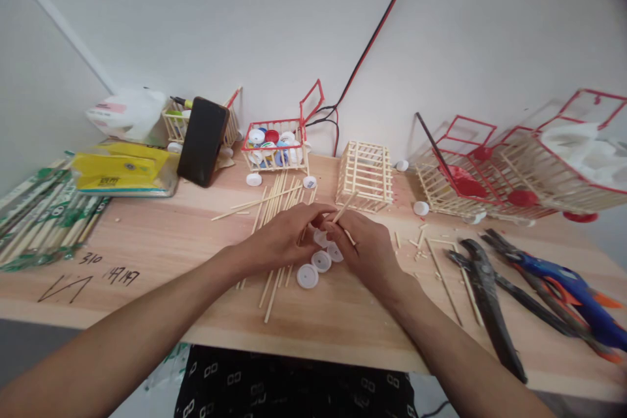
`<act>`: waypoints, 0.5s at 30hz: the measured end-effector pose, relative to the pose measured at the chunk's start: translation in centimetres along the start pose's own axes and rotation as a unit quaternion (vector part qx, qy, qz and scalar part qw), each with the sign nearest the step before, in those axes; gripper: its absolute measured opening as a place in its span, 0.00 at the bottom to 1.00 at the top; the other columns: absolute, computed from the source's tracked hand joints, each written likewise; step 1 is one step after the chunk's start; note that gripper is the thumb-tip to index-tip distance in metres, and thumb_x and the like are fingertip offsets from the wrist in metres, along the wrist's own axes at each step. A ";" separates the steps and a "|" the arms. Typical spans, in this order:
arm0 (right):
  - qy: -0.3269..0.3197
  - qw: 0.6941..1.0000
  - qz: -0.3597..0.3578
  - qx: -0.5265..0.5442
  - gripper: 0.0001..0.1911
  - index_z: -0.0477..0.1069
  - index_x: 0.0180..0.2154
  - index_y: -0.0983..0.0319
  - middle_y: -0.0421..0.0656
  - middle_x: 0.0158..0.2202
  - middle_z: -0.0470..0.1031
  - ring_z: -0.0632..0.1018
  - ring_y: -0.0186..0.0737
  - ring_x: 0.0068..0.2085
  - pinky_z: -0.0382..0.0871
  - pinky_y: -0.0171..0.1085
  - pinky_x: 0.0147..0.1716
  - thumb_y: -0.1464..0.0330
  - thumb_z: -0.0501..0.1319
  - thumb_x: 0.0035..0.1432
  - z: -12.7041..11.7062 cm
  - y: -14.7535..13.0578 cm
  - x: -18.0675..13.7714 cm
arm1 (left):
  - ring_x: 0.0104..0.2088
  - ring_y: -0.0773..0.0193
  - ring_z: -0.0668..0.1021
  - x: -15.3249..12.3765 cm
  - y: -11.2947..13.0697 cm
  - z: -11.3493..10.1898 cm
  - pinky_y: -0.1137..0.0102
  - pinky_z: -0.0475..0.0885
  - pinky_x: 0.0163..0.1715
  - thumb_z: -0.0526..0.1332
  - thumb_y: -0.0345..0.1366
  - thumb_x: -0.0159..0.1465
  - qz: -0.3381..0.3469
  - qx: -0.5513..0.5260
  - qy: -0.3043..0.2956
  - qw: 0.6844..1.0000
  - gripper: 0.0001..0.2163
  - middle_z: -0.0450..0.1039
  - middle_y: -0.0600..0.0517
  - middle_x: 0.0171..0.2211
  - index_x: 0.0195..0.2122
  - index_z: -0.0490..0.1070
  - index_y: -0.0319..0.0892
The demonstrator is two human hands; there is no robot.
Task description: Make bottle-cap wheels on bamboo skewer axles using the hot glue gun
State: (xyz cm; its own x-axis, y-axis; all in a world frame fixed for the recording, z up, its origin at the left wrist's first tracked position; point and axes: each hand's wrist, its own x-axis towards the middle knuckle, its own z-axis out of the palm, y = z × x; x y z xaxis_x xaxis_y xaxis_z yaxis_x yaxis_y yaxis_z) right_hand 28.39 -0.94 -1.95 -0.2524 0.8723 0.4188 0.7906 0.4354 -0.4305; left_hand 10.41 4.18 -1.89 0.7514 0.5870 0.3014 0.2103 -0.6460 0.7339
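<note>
My left hand [284, 238] and my right hand [365, 248] meet over the middle of the wooden table [161, 241], fingers pinched together. Between them they hold a thin wooden stick [345, 207] that pokes up and to the right, and a white bottle cap [321, 237] sits right at the fingertips. Three more white caps [307, 275] lie on the table just below the hands. A loose bunch of wooden sticks [277, 199] lies behind and under my left hand.
A stick-built cage [366, 175] stands behind the hands. A red-rimmed stick basket [275, 144] holds coloured caps. Stick carts [494, 173] stand at the right. Pliers [490, 300] and a blue glue gun [563, 287] lie front right. A phone [202, 142], yellow packet [122, 170] and chopstick packs [44, 215] are left.
</note>
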 end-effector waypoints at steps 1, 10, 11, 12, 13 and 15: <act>-0.002 1.000 0.000 -0.001 0.14 0.70 0.34 0.61 0.43 0.30 0.77 0.75 0.37 0.31 0.63 0.34 0.31 0.63 0.49 0.66 0.0 0.0 0.0 | 0.41 0.62 0.74 0.0 0.0 0.0 0.68 0.68 0.40 0.60 0.26 0.56 -0.001 0.001 -0.001 1.000 0.22 0.71 0.48 0.46 0.52 0.62 0.43; 0.000 1.000 0.001 -0.002 0.15 0.70 0.33 0.60 0.43 0.29 0.76 0.75 0.36 0.31 0.63 0.33 0.31 0.62 0.49 0.66 0.0 0.0 0.0 | 0.42 0.61 0.74 0.0 0.0 -0.1 0.67 0.68 0.40 0.60 0.28 0.57 -0.004 0.008 -0.007 1.000 0.21 0.71 0.48 0.46 0.52 0.61 0.43; 0.000 1.000 0.002 -0.002 0.15 0.70 0.33 0.60 0.43 0.29 0.76 0.75 0.37 0.31 0.63 0.34 0.31 0.62 0.49 0.66 0.0 0.0 0.0 | 0.42 0.62 0.74 0.0 0.0 0.0 0.67 0.68 0.40 0.60 0.27 0.57 -0.005 0.008 -0.007 1.000 0.21 0.71 0.48 0.46 0.52 0.61 0.43; 0.000 1.000 0.004 -0.002 0.14 0.70 0.33 0.60 0.43 0.30 0.76 0.75 0.37 0.31 0.63 0.34 0.31 0.62 0.49 0.66 0.0 0.0 0.0 | 0.42 0.62 0.73 0.0 0.0 0.0 0.68 0.68 0.40 0.60 0.27 0.57 -0.005 0.009 -0.007 1.000 0.22 0.71 0.48 0.46 0.52 0.61 0.43; -0.001 1.000 0.005 -0.001 0.14 0.70 0.33 0.60 0.43 0.30 0.76 0.75 0.37 0.31 0.63 0.34 0.31 0.62 0.49 0.66 0.0 0.0 0.0 | 0.42 0.62 0.73 0.0 -0.1 0.0 0.68 0.68 0.40 0.60 0.27 0.56 -0.003 0.009 -0.006 1.000 0.22 0.71 0.49 0.46 0.52 0.61 0.43; -0.002 1.000 0.005 0.000 0.15 0.70 0.33 0.60 0.43 0.30 0.76 0.75 0.37 0.32 0.63 0.34 0.31 0.62 0.49 0.66 0.0 0.0 0.0 | 0.42 0.62 0.73 0.0 -0.1 0.0 0.68 0.68 0.40 0.60 0.26 0.56 0.000 0.008 -0.003 1.000 0.22 0.71 0.49 0.46 0.52 0.62 0.43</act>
State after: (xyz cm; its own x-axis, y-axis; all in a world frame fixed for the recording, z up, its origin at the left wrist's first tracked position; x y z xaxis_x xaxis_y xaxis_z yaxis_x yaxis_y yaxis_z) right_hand 28.40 -0.92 -1.95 -0.2479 0.8774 0.4108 0.7934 0.4272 -0.4337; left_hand 10.39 4.24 -1.99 0.7548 0.5847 0.2974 0.2205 -0.6531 0.7244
